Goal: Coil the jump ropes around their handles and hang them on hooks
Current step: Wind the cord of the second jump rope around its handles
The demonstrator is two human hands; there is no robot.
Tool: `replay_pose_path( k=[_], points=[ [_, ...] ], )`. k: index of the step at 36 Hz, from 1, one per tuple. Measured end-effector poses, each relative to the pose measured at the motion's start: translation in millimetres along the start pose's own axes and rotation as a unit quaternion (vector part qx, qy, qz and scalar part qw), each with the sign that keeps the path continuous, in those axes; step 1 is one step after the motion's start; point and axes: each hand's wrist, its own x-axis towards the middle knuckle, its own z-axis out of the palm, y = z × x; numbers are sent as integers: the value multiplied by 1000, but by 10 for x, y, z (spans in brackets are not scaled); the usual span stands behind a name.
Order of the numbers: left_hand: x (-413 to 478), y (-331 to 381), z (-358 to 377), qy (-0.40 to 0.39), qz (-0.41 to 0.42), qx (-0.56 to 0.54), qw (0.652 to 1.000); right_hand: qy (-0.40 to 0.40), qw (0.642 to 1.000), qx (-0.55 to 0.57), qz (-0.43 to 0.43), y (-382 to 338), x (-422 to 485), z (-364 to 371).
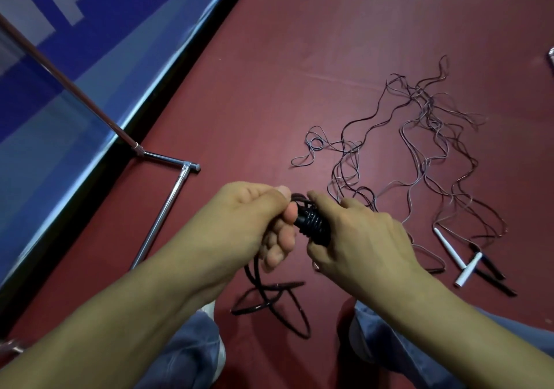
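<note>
In the head view, my left hand [254, 218] is pinching the end of the black jump rope [311, 227] with curled fingers, while my right hand [359, 239] is gripping its coiled part, fingers wrapped round it. The rope's loose tail is trailing onto the red floor [299, 59], near a tangle of thin ropes [421, 102].

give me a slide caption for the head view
Left hand and right hand grip a half-coiled black jump rope; tangled ropes lie on the floor.

A red floor [299, 59] is carrying a tangle of thin ropes [425, 110] at the right — white handles [449, 247] and black handles [491, 265] are lying crossed at its near end. A chrome rack base [163, 212] is standing at the left.
</note>
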Motion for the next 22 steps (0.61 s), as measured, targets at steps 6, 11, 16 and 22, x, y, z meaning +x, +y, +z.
replay_pose_path(
  k=[6, 11, 16, 22],
  points=[
    [41, 111, -31, -25, -19, -113, 993, 20, 998, -35, -55, -56, -75, 100],
    [26, 110, -3, -66, -20, -95, 993, -5, 996, -34, -84, -84, -103, 125],
    [-65, -1, 58, -132, -11, -34, 991, 27, 999, -27, -27, -15, -12, -42],
    [-93, -78, 97, -167, 17, 34, 985, 30, 999, 11, 18, 138, 96, -194]
  ],
)
